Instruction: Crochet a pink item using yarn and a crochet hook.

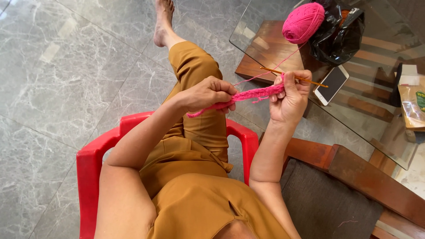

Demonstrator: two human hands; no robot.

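Note:
My left hand [208, 94] pinches one end of a narrow pink crocheted strip [252, 94]. The strip stretches across to my right hand [290, 99], which grips its other end together with a thin orange crochet hook [305, 79]. A pink strand runs from the strip up to a ball of pink yarn [303, 22] resting on the glass table [274, 26]. Both hands hover above my knee, over the mustard-coloured trousers [201, 128].
I sit on a red plastic chair [90, 163] on a grey marble floor [66, 75]. On the glass table lie a black plastic bag [338, 37], a white phone [331, 85] and a brown packet [414, 106]. A wooden seat with a dark cushion [327, 203] stands at my right.

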